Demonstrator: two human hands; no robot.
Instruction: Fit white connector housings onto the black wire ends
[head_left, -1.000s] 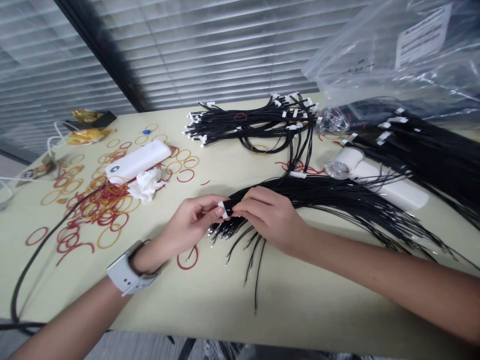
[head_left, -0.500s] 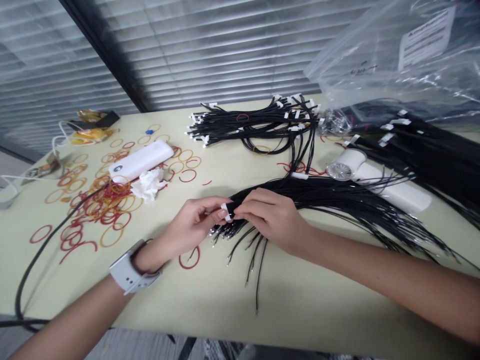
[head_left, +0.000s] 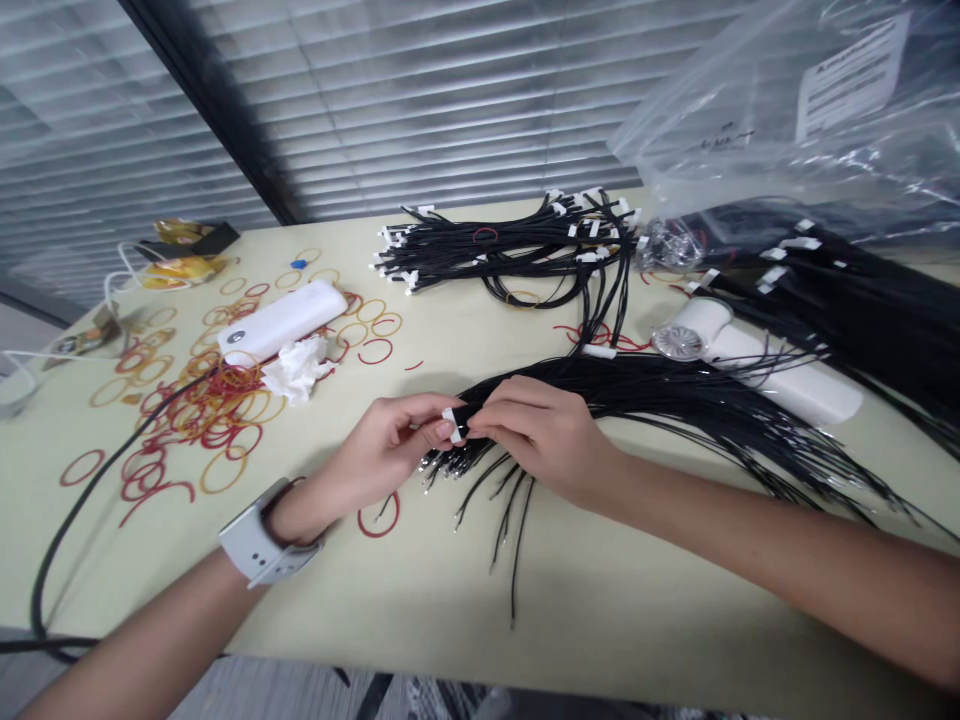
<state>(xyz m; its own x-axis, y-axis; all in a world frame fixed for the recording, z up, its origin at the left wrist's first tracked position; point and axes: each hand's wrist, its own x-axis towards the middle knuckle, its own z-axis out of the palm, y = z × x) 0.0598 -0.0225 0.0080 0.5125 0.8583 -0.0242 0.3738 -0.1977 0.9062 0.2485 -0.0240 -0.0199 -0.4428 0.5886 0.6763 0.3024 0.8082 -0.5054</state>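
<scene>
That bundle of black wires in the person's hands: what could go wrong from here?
The black wires fan out loosely, so their ends might snag and tangle. The small white piece pinched between the left hand and right hand could slip. The rubber bands nearby could catch stray wires.

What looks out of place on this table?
The rubber bands stand out: dozens lie scattered loose across the left side of the table, unbundled, around a crumpled tissue. One red band lies open rather than as a closed loop, as if snapped.
</scene>
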